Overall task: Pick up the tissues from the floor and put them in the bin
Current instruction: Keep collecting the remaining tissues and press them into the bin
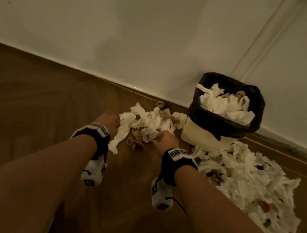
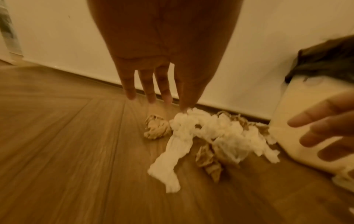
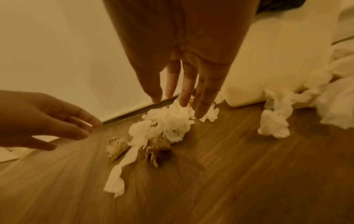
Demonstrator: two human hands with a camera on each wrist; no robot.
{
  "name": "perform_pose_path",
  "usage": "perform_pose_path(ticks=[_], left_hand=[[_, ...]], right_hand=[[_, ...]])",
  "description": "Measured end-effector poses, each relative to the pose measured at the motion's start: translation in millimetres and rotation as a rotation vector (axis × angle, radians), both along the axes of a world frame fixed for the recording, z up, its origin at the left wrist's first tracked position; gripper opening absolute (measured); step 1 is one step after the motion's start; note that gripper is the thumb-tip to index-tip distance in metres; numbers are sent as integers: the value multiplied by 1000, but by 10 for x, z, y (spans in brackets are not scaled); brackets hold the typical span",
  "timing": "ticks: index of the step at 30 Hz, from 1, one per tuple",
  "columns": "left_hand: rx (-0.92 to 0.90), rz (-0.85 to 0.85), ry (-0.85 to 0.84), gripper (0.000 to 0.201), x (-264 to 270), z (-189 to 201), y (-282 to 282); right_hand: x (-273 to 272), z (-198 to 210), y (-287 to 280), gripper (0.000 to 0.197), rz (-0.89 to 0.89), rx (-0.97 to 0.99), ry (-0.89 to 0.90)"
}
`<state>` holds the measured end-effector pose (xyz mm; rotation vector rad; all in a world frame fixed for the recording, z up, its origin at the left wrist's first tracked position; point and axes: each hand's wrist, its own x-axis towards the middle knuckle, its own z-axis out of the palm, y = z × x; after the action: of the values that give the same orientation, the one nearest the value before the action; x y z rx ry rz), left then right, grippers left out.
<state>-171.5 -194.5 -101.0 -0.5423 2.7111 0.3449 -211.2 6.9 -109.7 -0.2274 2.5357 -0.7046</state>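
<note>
- The wooden floor runs bare along the left, up to the white wall and its skirting.
- The left hand reaches down at the left edge of a small heap, fingers straight and spread wide, holding nothing; its thumb tip sits right at a white tissue's upper end, and I cannot tell whether it touches.
- The small heap of tissues lies on the floor between the two hands, close to the skirting: crumpled white ones, with one long strip trailing toward the camera, and a few brownish crumpled wads mixed in.
- The right hand hovers at the heap's right side, fingers straight and loosely parted, gripping nothing, their tips just above the white tissues.
- The bin, cream with a black liner folded over its rim, stands against the wall just right of that heap. It is filled to the top with white tissues, with a brownish wad at the back.
- A larger pile of tissues, white with dark and reddish bits among them, spreads over the floor right of the bin, touching its base.
</note>
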Motion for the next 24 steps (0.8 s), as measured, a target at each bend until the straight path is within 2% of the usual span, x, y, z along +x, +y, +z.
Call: perform_pose_path(ticks=[3,7,10,13,17,21,24], left_hand=[[-4,68,42,53,169,-318,-46],[-84,-9,28,98,213,-617,-31],[-88,-13,7,110,78,-754,-81],[-37,20,-27,105,-52,-815,-142],[31,-2,-61,78,-91,-845,-220],[77,56,11,46,-47,-896,-212],[74,139,10,38,-35,-923,-185]], right_hand=[[52,-198,-150,35,50,21,20],[80,-397,-306,33,104,42,23],[69,-515,-372,28,116,49,67],[49,-579,-384,31,155,71,148],[28,-606,-454,41,259,119,186],[18,-639,-540,41,290,105,215],[25,-673,-593,45,334,95,217]])
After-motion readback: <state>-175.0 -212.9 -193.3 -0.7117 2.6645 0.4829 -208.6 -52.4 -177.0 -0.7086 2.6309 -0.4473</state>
